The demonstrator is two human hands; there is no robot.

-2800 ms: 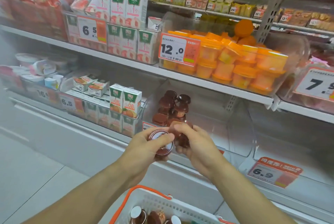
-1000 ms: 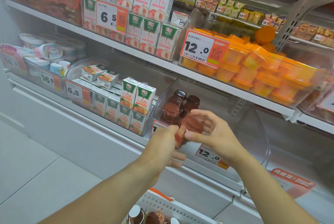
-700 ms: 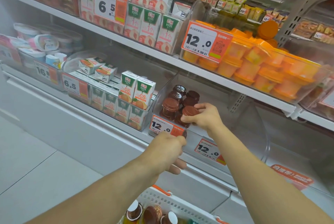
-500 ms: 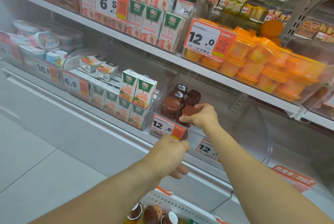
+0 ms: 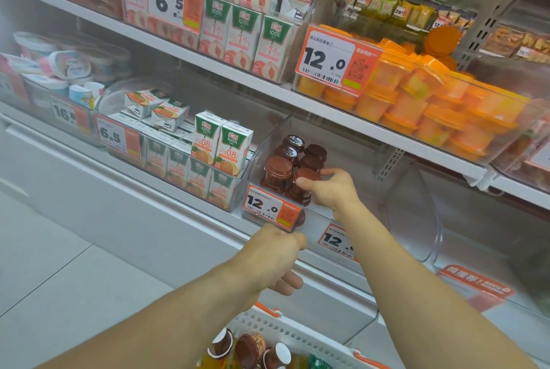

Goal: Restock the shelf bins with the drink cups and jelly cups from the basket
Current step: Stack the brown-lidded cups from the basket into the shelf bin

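A clear bin [image 5: 265, 142] with a 12.0 price tag stands on the lower shelf and holds several brown jelly cups [image 5: 278, 172] stacked in its left part. My right hand [image 5: 333, 190] reaches into the bin and grips one brown jelly cup [image 5: 303, 182] next to the stack. My left hand [image 5: 276, 252] hangs below the bin's front, fingers loosely curled, with nothing seen in it. The white basket [image 5: 297, 336] with orange handles sits at the bottom edge, with a brown cup [image 5: 250, 347] and brown-and-white topped drink cups [image 5: 221, 342] in it.
Left of the bin is a bin of small juice cartons [image 5: 208, 160]. On the shelf above sits a bin of orange jelly cups [image 5: 416, 100] beside tall cartons [image 5: 238, 35]. A clear bin [image 5: 416, 213] stands to the right. Yoghurt tubs [image 5: 68, 64] are at far left.
My right hand took the brown jelly cup from in front of the shelf into the bin and holds it beside the stack. My left hand let go and dropped below the bin's front.
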